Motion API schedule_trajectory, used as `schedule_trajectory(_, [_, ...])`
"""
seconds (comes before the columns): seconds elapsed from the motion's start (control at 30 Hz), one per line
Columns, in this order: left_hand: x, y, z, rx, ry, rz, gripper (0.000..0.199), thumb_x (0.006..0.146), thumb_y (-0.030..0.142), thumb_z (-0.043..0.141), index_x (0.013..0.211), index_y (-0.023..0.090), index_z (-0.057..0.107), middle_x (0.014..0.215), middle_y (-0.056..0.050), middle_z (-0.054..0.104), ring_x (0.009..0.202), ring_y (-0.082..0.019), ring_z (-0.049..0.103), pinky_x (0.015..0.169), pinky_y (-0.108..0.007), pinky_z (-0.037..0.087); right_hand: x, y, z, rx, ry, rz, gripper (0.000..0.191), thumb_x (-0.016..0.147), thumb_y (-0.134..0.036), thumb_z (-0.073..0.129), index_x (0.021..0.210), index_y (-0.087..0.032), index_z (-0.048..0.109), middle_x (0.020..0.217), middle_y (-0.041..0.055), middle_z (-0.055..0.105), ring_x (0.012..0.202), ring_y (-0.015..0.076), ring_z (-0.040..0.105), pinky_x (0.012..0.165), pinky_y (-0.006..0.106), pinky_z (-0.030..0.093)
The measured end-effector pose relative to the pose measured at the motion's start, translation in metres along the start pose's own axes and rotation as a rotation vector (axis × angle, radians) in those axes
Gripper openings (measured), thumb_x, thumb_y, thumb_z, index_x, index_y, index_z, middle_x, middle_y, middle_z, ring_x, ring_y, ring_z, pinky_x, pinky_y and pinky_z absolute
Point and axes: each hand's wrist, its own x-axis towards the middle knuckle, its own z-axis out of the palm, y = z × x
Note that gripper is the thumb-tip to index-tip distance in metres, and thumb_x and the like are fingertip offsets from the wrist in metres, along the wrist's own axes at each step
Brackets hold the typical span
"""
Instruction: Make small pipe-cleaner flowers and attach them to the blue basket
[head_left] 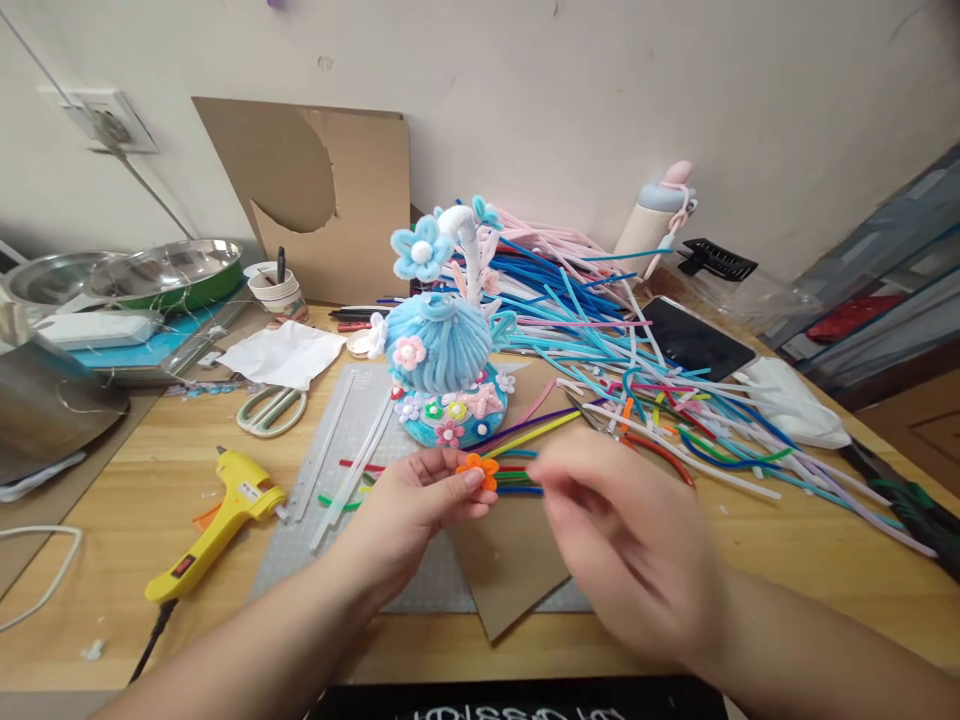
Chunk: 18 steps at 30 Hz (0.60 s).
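Observation:
Between the thumb and fingers of my left hand (427, 490) is a small orange pipe-cleaner flower (478, 476). My right hand (630, 540), smeared by motion, is raised to the right of the flower, its fingers curled; whether they hold anything I cannot make out. Just behind my hands stands a light blue pipe-cleaner ornament (435, 345), its ribbed body on a round base dotted with little flowers. A white stem arches over it and bears a big blue flower (421, 250). Several coloured pipe cleaners (540, 435) lie under and behind my fingers.
A yellow glue gun (217, 520) and pale-handled scissors (274, 408) lie at left. Glue sticks (352, 480) rest on the grey cutting mat (285, 560), beside cardboard (502, 590). Pipe cleaners (577, 300) heap at right, near a phone (697, 337) and bottle (652, 220).

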Motion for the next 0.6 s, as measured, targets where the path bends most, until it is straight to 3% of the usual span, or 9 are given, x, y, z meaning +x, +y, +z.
schedule_trajectory(0.07, [0.006, -0.003, 0.0, 0.024, -0.004, 0.064, 0.023, 0.066, 0.026, 0.08, 0.078, 0.01, 0.067, 0.072, -0.002, 0.068, 0.064, -0.01, 0.064, 0.062, -0.02, 0.052, 0.014, 0.021, 0.011, -0.077, -0.039, 0.103, 0.006, 0.088, -0.021, 0.05, 0.089, -0.021, 0.057, 0.072, 0.0008, 0.057, 0.061, 0.0141, 0.053, 0.055, 0.027, 0.041])
schedule_trajectory(0.2, [0.017, -0.012, -0.008, 0.097, -0.015, 0.149, 0.022, 0.068, 0.029, 0.078, 0.077, 0.012, 0.067, 0.068, 0.0, 0.066, 0.059, -0.009, 0.061, 0.058, -0.021, 0.051, 0.02, 0.052, 0.03, 0.021, -0.202, 0.254, 0.017, 0.091, -0.023, 0.044, 0.078, -0.019, 0.054, 0.07, -0.0004, 0.058, 0.063, 0.0128, 0.053, 0.057, 0.025, 0.04])
schedule_trajectory(0.43, [0.018, -0.011, -0.016, 0.013, -0.133, 0.057, 0.028, 0.079, 0.039, 0.067, 0.086, 0.012, 0.066, 0.074, -0.003, 0.066, 0.064, -0.011, 0.062, 0.058, -0.022, 0.052, 0.013, 0.057, 0.04, 0.236, -0.193, 0.436, 0.019, 0.091, -0.024, 0.043, 0.074, -0.019, 0.05, 0.061, -0.0037, 0.051, 0.052, 0.0096, 0.045, 0.046, 0.02, 0.033])
schedule_trajectory(0.6, [0.02, -0.008, -0.019, 0.182, -0.119, 0.019, 0.025, 0.072, 0.034, 0.075, 0.076, 0.012, 0.063, 0.062, 0.0, 0.063, 0.053, -0.009, 0.059, 0.052, -0.021, 0.05, 0.013, 0.059, 0.041, 0.152, -0.201, 0.392, 0.019, 0.09, -0.021, 0.044, 0.072, -0.019, 0.05, 0.063, -0.0026, 0.05, 0.056, 0.0104, 0.045, 0.05, 0.021, 0.034])
